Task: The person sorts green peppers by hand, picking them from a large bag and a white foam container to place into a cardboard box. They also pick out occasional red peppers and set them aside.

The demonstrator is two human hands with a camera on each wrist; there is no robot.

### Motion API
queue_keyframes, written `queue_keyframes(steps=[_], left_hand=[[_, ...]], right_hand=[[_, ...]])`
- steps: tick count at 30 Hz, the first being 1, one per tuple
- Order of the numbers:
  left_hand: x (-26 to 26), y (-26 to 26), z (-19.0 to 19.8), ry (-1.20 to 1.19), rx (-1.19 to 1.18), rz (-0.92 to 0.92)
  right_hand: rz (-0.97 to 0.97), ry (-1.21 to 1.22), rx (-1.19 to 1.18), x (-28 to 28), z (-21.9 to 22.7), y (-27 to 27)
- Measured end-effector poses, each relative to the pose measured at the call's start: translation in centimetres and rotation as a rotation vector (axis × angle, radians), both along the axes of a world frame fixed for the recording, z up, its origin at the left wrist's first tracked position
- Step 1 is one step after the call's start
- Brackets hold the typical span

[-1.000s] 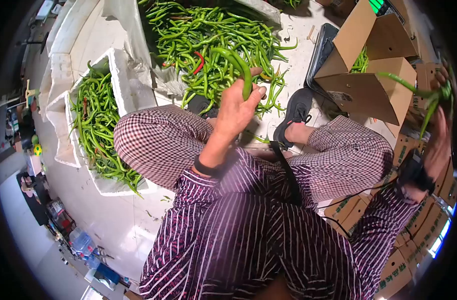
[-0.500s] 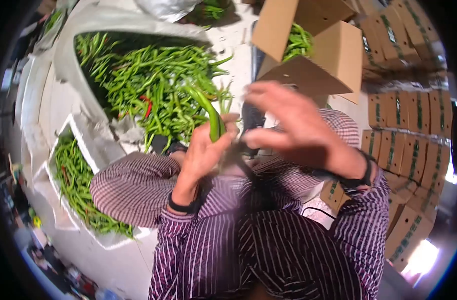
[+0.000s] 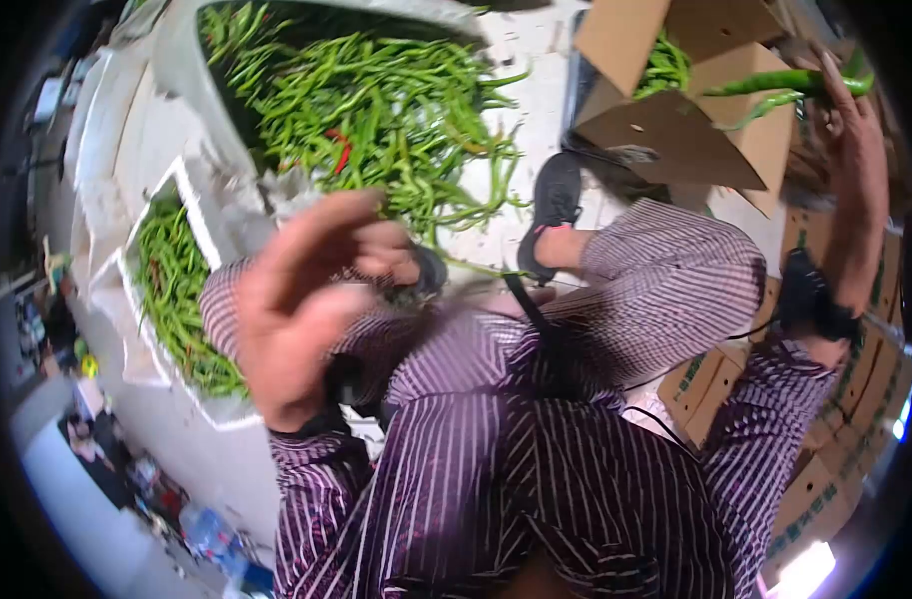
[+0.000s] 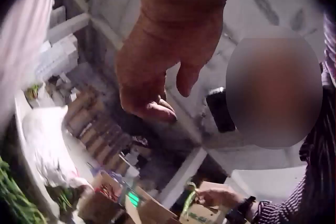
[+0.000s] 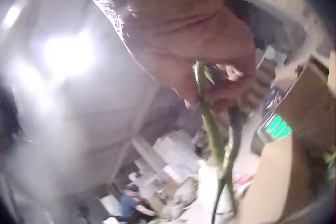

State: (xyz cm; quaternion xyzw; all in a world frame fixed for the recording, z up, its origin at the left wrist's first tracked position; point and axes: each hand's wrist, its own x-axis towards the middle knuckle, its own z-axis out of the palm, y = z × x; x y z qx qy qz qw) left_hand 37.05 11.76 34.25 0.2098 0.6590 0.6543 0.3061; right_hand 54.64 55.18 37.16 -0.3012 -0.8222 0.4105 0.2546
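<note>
My left hand, blurred in the head view, is raised over my left knee with its fingers loosely bent and holds nothing. The left wrist view also shows this hand with nothing in its fingers. Far out to the right, beside the open cardboard box, my right hand grips long green chili peppers. In the right wrist view the chili peppers hang down from the curled fingers. A large heap of green chili peppers, with a red one among them, lies in front of me.
A white foam box of green chili peppers stands at the left. More peppers show inside the cardboard box. Stacked cartons line the right side. My shoe rests on the floor between heap and box.
My right hand came over empty to the chili pepper in my left hand, then swung back right and now holds chili peppers. My left hand has let go and moved left and down.
</note>
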Motion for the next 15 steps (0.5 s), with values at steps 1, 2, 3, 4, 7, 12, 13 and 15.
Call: queue_keyframes(steps=[1,2,3,4,7,12,13,15], left_hand=[[-1.1,-2.3,0.5,0.061,0.04,0.068],[-2.4,-4.2,1.1,0.134,0.026,0.105],[-3.8,-5.9,1.5,0.204,0.018,0.136],[-5.3,-7.2,1.6,0.2,-0.038,0.158],[-9.3,-9.7,0.2,0.098,-0.164,0.231],[-12.8,-10.4,-9.3,0.013,-0.564,0.15],[-12.8,-9.9,-11.4,0.083,-0.642,0.08],[-12.7,-8.9,-14.7,-0.105,-0.721,0.011]], right_hand=[[-0.089,-0.116,0.012,0.7,-0.9,3.5],[0.15,-0.239,0.106,2.3,-1.6,7.1],[0.167,-0.237,0.095,1.7,-2.2,6.4],[-0.053,-0.304,0.179,1.1,-2.6,5.0],[-0.137,-0.375,0.276,-1.3,-2.3,-3.6],[0.41,-0.573,-0.237,-5.0,-1.6,-19.9],[0.522,-0.627,-0.361,-5.0,-3.6,-21.5],[0.795,-0.409,-0.332,-5.3,-8.1,-24.0]])
